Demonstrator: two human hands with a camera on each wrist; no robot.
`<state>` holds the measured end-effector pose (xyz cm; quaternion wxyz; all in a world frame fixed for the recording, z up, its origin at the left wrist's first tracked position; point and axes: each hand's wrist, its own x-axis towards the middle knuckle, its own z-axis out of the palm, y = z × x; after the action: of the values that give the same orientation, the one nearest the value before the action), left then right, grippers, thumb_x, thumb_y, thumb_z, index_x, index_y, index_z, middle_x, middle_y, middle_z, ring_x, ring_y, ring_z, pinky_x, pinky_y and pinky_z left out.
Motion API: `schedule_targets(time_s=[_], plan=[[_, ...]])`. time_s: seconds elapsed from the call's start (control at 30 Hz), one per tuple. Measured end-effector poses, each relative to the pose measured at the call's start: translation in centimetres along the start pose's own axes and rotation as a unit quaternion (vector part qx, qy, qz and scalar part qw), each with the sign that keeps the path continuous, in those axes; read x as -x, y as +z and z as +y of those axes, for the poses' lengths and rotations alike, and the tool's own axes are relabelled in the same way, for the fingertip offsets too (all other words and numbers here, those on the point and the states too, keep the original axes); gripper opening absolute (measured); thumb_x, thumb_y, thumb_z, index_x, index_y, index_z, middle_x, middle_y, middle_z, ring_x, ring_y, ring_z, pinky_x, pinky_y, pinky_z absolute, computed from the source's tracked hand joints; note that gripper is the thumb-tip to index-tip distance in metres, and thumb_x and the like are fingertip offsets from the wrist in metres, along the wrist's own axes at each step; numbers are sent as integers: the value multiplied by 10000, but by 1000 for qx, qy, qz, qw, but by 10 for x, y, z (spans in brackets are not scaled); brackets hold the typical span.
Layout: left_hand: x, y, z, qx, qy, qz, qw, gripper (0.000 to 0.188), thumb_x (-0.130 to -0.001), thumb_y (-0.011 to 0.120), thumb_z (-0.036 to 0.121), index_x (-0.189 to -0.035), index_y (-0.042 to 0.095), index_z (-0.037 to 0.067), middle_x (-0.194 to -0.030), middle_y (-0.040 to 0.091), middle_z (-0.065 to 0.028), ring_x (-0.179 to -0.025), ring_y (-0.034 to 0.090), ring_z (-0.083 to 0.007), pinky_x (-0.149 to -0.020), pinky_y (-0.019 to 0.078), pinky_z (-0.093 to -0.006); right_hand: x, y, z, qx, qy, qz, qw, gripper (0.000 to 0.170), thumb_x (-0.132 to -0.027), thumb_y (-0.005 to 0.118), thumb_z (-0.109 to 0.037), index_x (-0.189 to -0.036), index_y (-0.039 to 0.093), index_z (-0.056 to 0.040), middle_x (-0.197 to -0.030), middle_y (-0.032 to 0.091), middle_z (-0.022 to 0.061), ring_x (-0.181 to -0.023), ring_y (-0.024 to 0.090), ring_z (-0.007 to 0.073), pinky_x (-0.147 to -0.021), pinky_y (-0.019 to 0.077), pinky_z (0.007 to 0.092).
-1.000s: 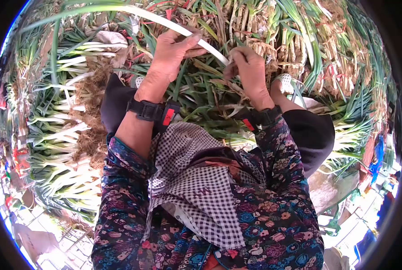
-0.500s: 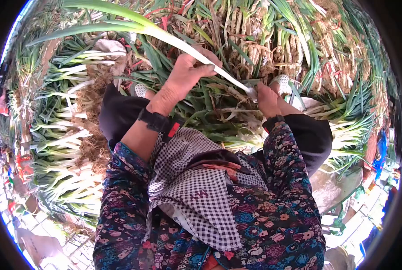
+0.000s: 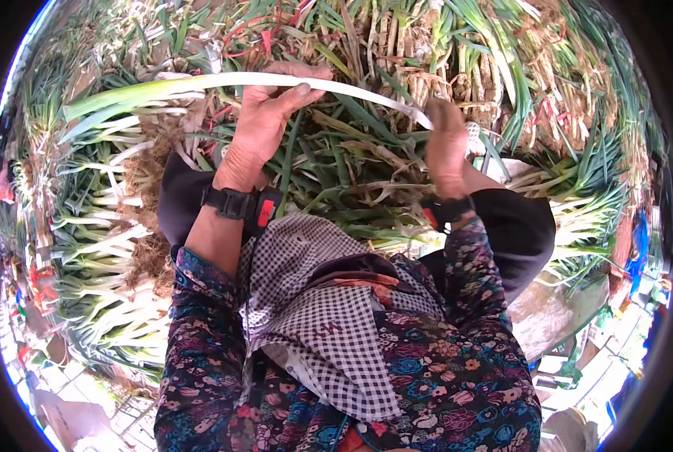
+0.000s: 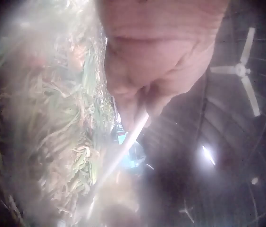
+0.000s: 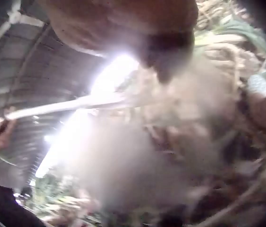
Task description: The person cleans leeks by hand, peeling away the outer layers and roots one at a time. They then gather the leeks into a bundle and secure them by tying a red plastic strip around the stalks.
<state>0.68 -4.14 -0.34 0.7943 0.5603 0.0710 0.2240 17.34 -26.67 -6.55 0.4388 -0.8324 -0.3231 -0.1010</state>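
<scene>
A long green onion [image 3: 351, 92], white along its shank with green leaves at the left, is held crosswise in the head view. My left hand [image 3: 267, 113] grips its white shank between thumb and fingers. At the root end, my right hand [image 3: 447, 147] has curled fingers, blurred by motion; a pale bit of skin [image 3: 417, 114] stands off the shank just beside them. In the left wrist view the shank [image 4: 128, 141] runs out from under the fingers. The right wrist view has the shank [image 5: 67, 106] reaching close to the right fingertips.
Green onions with roots [image 3: 103, 241] lie in a row at the left. Tied bundles [image 3: 487, 83] are stacked at the back right. Loose leaves and peelings [image 3: 351, 162] cover the ground between the knees. More onions [image 3: 585, 233] lie at the right.
The right hand first moved right and down along the onion's root end, then up again. The left hand went toward the lower right, then back left, swinging the onion flatter, its leaves lower.
</scene>
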Motion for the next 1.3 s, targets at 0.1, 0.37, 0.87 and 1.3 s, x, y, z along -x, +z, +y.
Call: schedule_targets(time_s=[0.1, 0.37, 0.87, 1.3], plan=[[2, 14, -14, 21, -2, -9, 1000, 153, -915, 531, -12, -1060, 581, -17, -1135, 619, -180, -1109, 592, -264, -978, 498, -386, -11, 50, -64, -10, -174, 36, 984, 141, -879, 515, -25, -987, 605, -20, -851, 604, 179, -774, 609, 340, -683, 497, 395], [15, 2, -2, -49, -1, 167, 985, 234, -948, 555, 146, -993, 618, -74, -906, 677, -154, -843, 684, -234, -753, 601, -346, 10, 62, -27, 113, -12, -162, 980, 105, -918, 515, -116, -863, 469, -40, -662, 591, 155, -619, 611, 373, -513, 455, 461], [4, -43, 17, 30, 3, 262, 965, 336, -983, 488, 335, -1049, 577, 18, -777, 643, -90, -606, 605, -184, -570, 514, -292, 71, -16, -77, -95, -214, -354, 906, 266, -830, 664, -215, -962, 545, -18, -727, 602, 133, -606, 598, 305, -515, 456, 374], [-19, -97, 48, 117, 146, 479, 858, 139, -926, 394, 183, -835, 431, 84, -662, 403, -18, -501, 312, -132, -437, 272, -285, 107, -114, -39, -23, 93, -411, 907, 289, -841, 661, -249, -1031, 610, -38, -852, 604, 206, -799, 598, 366, -735, 474, 438]])
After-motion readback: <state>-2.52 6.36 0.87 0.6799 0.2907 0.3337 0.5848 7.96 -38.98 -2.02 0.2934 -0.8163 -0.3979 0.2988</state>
